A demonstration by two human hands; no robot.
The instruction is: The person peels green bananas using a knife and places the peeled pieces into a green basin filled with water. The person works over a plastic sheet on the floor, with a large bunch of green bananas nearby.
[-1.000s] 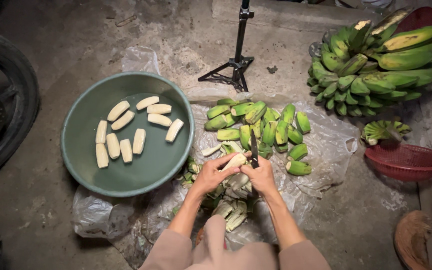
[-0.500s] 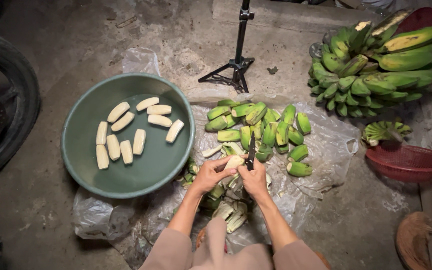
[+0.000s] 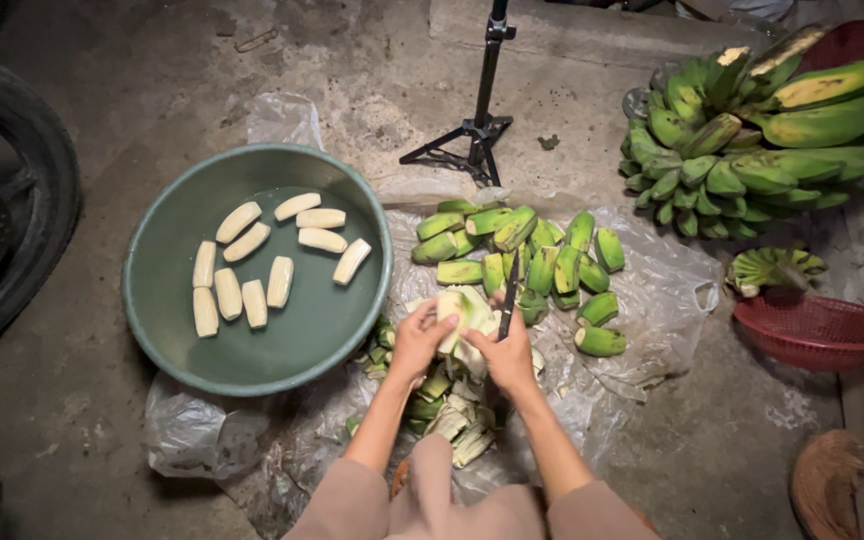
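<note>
Left hand: your left hand pinches a half-peeled banana at frame centre, fingers curled on its pale flesh.
Right hand: your right hand is closed round a knife, blade pointing up-frame beside the fruit.
Banana position: above the peel heap, just right of the green basin holding peeled bananas.
Risk 1: the blade sits close to your left fingertips; a slip on tough skin could nick them.
Risk 2: the peeled fruit looks slick; a loose grip could drop it onto the plastic sheet.
Packaging: clear crumpled sheet under the unpeeled green bananas; red mesh basket at right. No labels or signs visible.
</note>
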